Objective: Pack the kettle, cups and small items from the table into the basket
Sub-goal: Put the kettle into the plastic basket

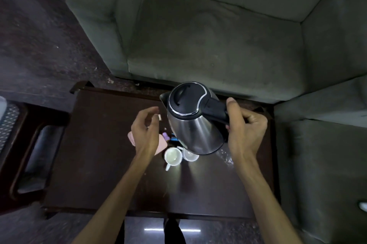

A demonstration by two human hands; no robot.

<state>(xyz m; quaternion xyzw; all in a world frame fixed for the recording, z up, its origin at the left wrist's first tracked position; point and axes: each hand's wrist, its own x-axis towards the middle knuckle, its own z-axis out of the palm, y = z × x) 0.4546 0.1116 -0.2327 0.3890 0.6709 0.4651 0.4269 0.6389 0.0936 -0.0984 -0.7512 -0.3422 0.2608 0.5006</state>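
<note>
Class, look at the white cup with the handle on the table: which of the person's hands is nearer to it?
Left. The left hand hovers open just up and left of the white cup; the right hand is farther right, gripping the kettle handle.

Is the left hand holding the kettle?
No, the right hand grips the kettle by its black handle, while the left hand hovers open beside it.
</note>
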